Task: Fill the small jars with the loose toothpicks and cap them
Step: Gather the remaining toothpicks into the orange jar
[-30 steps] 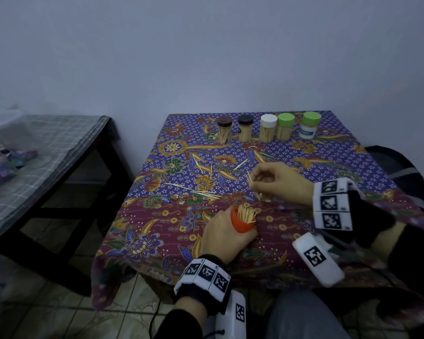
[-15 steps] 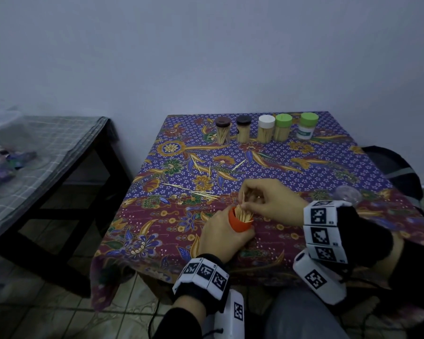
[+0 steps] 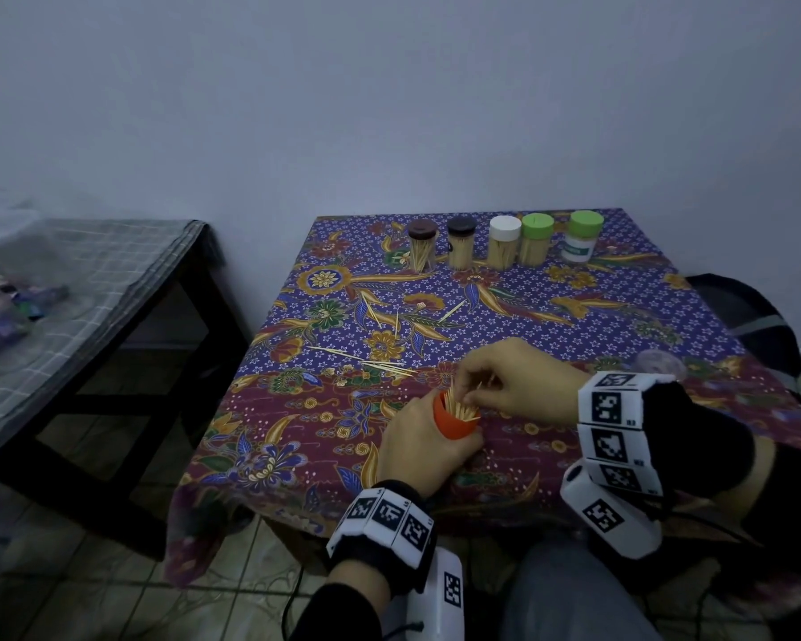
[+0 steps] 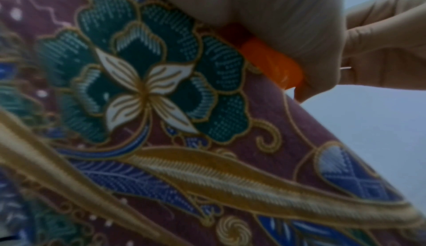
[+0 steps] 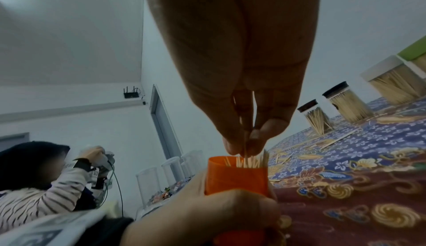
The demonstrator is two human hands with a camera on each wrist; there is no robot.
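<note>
My left hand (image 3: 424, 448) grips a small orange jar (image 3: 454, 421) that stands tilted on the near part of the patterned tablecloth (image 3: 574, 316); the jar (image 5: 236, 177) is open and partly full of toothpicks. My right hand (image 3: 470, 395) hovers right over its mouth and pinches a few toothpicks (image 5: 245, 140) between thumb and fingertips, their lower ends inside the jar. Loose toothpicks (image 3: 380, 363) lie scattered on the cloth beyond the hands. In the left wrist view only the jar's orange wall (image 4: 272, 64) shows under my palm.
Along the far edge stand several capped jars of toothpicks: two dark-capped (image 3: 421, 245), one white-capped (image 3: 504, 242), two green-capped (image 3: 536, 238). A clear lid-like object (image 3: 657, 363) lies right of my right hand. A low bench (image 3: 89, 289) is on the left; another person (image 5: 34, 177) sits beyond.
My right hand came from the cloth back to the orange jar with toothpicks and lowered them into its mouth. The left hand kept hold of the jar.
</note>
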